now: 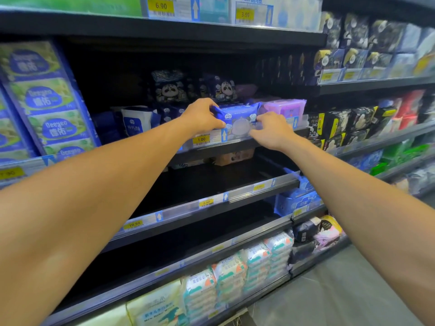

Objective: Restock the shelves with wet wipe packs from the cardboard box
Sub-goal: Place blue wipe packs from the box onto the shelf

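Observation:
A blue wet wipe pack (237,116) with a round lid lies at the front of the middle shelf (235,144), behind the clear price rail. My left hand (202,117) grips its left end, fingers curled over the top corner. My right hand (270,130) touches its lower right edge with the fingertips. Both arms reach forward from the bottom corners. The cardboard box is out of view.
A pink wipe pack (286,108) sits right of the blue one, panda-printed packs (171,87) behind. A white-and-blue pouch (137,121) stands to the left. Tall blue-green packs (44,100) fill the far left. The two shelves below are dark; teal-white packs (235,274) line the bottom shelf.

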